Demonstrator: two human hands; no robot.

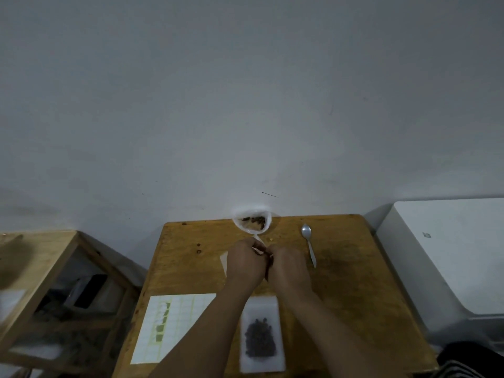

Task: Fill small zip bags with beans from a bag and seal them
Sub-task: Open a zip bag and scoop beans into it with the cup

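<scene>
My left hand [245, 264] and my right hand [289, 268] meet over the middle of the wooden table [354, 296]. Both pinch the top edge of a small clear zip bag [224, 260], which they mostly hide; dark beans show between the fingers. An open white plastic bag of dark beans [252, 220] stands at the table's far edge, just beyond my hands. A filled zip bag with dark beans [261, 336] lies flat near the front edge, between my forearms.
A metal spoon [309, 245] lies to the right of my hands. A sheet of labels [169, 328] lies at the front left. A wooden shelf unit [54, 290] stands to the left, a white appliance [450, 255] to the right, a grey wall behind.
</scene>
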